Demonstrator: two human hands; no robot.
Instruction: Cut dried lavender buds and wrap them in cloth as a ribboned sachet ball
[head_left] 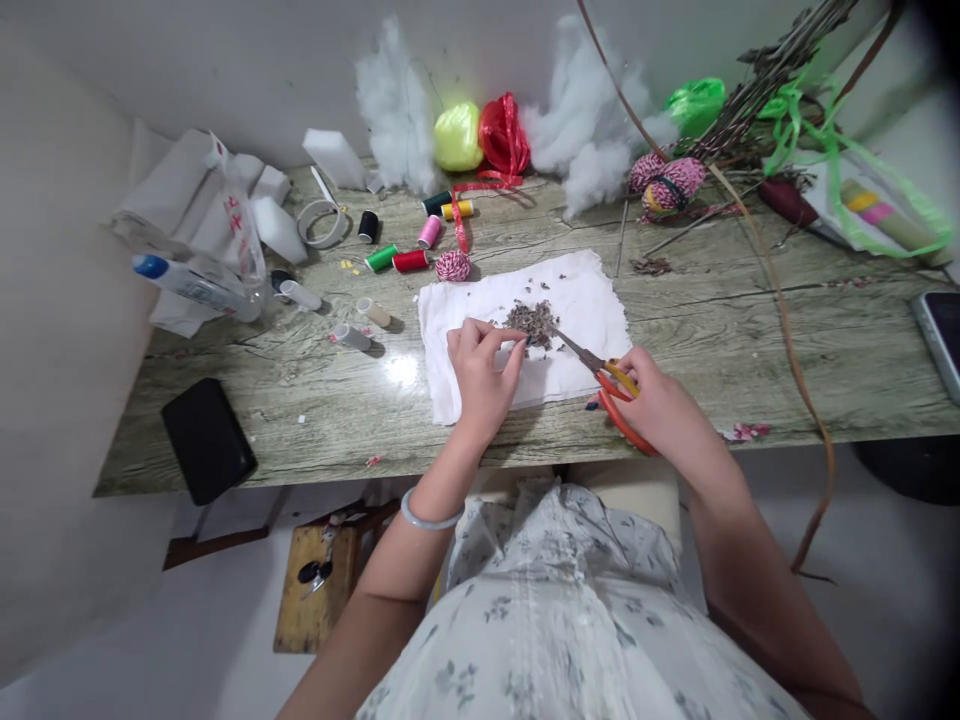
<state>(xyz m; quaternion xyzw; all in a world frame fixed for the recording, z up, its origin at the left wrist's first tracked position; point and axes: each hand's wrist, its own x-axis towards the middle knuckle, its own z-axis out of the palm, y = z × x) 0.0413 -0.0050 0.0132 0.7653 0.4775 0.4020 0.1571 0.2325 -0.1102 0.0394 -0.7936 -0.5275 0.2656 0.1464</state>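
Observation:
My right hand (658, 398) has its fingers in the orange and yellow handles of a pair of scissors (591, 360). The narrow blades look nearly closed, and their tip touches the right side of a pile of dry brown plant bits (532, 322). My left hand (481, 372) is closed in a pinch at the pile's lower left edge; anything between thumb and forefinger is too small to make out. Under the pile lies a white cloth (589, 285) with a few scattered crumbs on it.
Thread spools (410, 261), a string ball (453, 266) and small bottles (352, 337) stand left of the cloth. White stuffing (397, 110) and ribbon rolls (457, 137) line the wall. A long brown strip (787, 330) hangs over the front edge. A black case (208, 440) lies left.

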